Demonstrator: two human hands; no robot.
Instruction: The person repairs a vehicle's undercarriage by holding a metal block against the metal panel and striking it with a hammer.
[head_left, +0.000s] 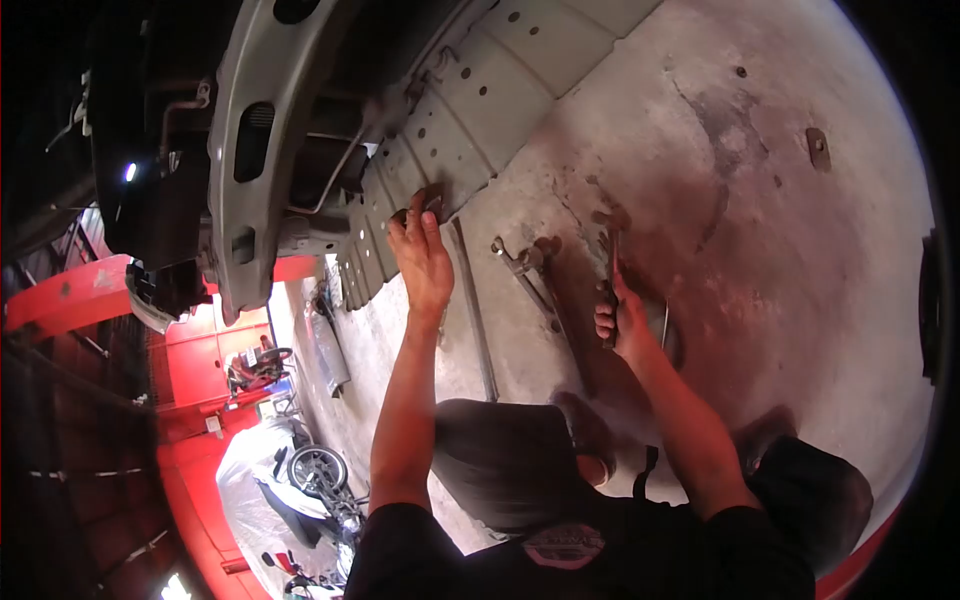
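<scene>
My left hand [422, 258] is raised at the edge of a long grey perforated metal panel [470, 120]. Its fingers reach up to a small dark piece at the panel's edge; whether they grip it is hard to tell. My right hand [627, 318] is wrapped round the handle of a hammer-like tool [613, 250], its head pointing away from me. On the concrete floor between my hands lie a metal tool with a shiny end [510, 258] and a long thin bar [474, 310].
A curved metal beam [245, 150] hangs at the upper left beside dark vehicle parts. A motorcycle [318, 470] with a pale cover stands at the lower left, near a red wall [190, 450]. A flat metal piece [819, 149] lies on the floor at the upper right.
</scene>
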